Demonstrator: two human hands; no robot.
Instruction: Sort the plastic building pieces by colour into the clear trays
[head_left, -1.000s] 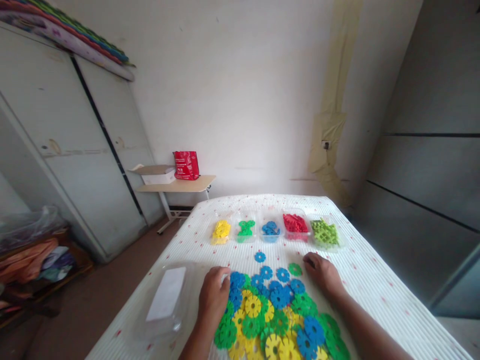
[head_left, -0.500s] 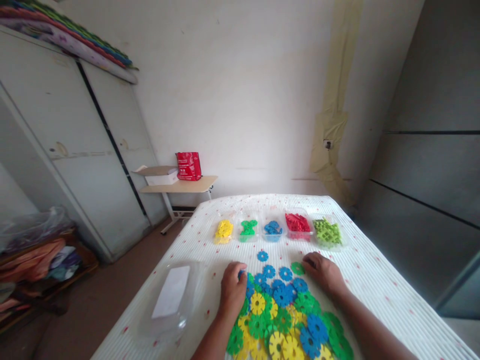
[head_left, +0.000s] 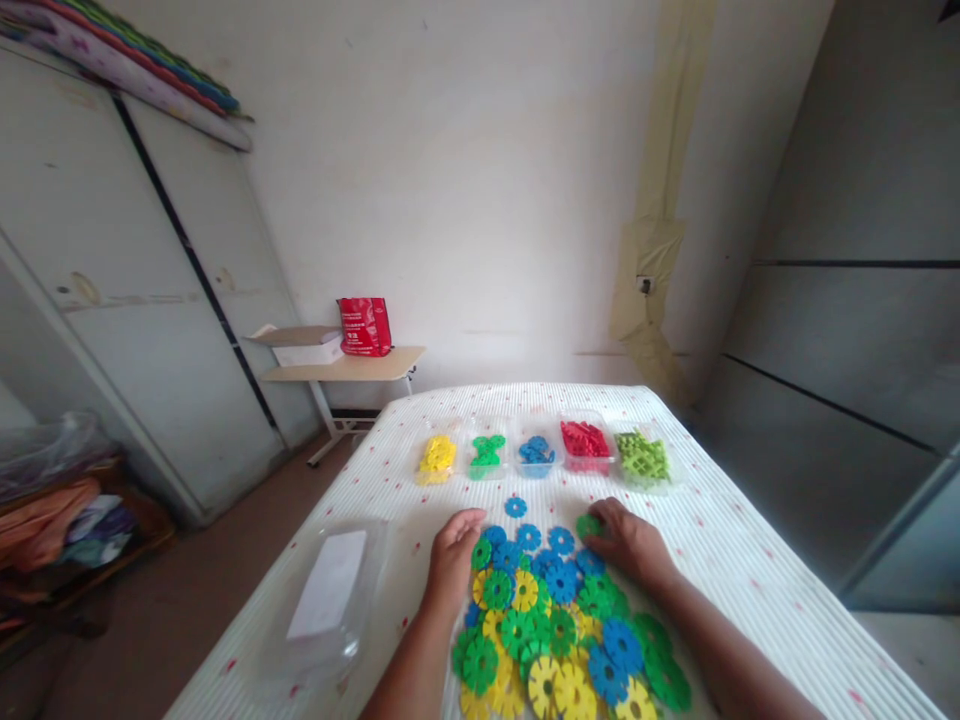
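A spread heap of flower-shaped plastic discs with slotted rims, in blue, green and yellow, lies on the table close in front of me. At its left edge is my left hand [head_left: 452, 556], fingers loosely bent and thumb apart, with no disc visible in it. A blue disc [head_left: 493, 537] lies just right of its fingers. At the far right of the heap, my right hand [head_left: 628, 538] has its fingers and thumb on a green disc [head_left: 586, 524], partly covered by them. One blue disc [head_left: 515, 507] lies alone beyond the heap.
Across the table stand clear tubs of yellow pieces [head_left: 437, 457], green pieces [head_left: 487, 452], blue pieces [head_left: 537, 452], red pieces [head_left: 585, 441] and light green pieces [head_left: 643, 457]. A clear plastic lid [head_left: 352, 620] with a white label lies left. A side table [head_left: 375, 366] holds a red bag [head_left: 365, 327].
My right fingers have closed over the green disc, which has shifted slightly away from me. My left hand has drawn back leftward, uncovering discs; the blue disc at its fingers no longer shows there.
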